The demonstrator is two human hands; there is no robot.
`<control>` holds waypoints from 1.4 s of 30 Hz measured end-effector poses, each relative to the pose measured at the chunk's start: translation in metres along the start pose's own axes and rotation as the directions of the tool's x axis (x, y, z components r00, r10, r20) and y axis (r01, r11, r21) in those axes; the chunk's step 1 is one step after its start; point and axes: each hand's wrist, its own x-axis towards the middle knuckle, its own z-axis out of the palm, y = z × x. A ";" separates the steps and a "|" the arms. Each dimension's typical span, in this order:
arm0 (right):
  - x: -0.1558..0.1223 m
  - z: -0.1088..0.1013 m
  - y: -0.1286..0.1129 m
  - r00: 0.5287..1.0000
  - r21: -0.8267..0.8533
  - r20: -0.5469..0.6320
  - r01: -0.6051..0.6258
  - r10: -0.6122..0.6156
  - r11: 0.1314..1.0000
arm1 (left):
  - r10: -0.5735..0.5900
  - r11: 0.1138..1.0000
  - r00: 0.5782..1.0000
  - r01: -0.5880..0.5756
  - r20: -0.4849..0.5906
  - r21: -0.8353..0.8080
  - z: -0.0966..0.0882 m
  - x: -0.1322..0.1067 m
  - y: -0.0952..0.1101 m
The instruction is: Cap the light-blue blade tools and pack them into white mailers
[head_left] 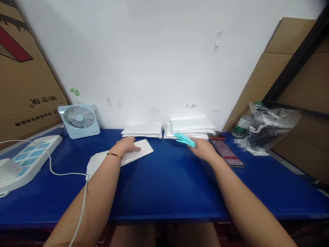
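Observation:
My left hand, with a thin bracelet on the wrist, grips a flat white packet that lies slanted on the blue table. The thumb rests on top of the packet, and its lower part runs behind my forearm. In my right hand is a small bundle of turquoise strips, which point up and left. What they are exactly I cannot make out. Just behind the strips is a stack of white packets. A second, lower stack of white packets lies against the wall, beyond my left hand.
A light blue fan and a white power strip stand at left, with a white cable crossing my left forearm. At right are a phone, a bottle and a plastic-wrapped item. Cardboard leans behind.

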 end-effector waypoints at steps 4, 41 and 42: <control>0.001 0.002 0.001 0.999 0.077 -0.031 -0.011 0.013 0.997 | 0.218 0.858 0.956 -0.283 -0.194 -0.428 -0.011 -0.014 0.015; 0.007 0.004 0.016 0.978 -0.268 0.138 0.191 -0.159 0.944 | 0.641 0.744 0.760 -0.649 -0.105 -0.159 0.032 -0.029 0.065; 0.007 0.005 0.015 0.978 -0.276 0.134 0.193 -0.162 0.942 | 0.647 0.733 0.752 -0.658 -0.122 -0.172 0.033 -0.028 0.065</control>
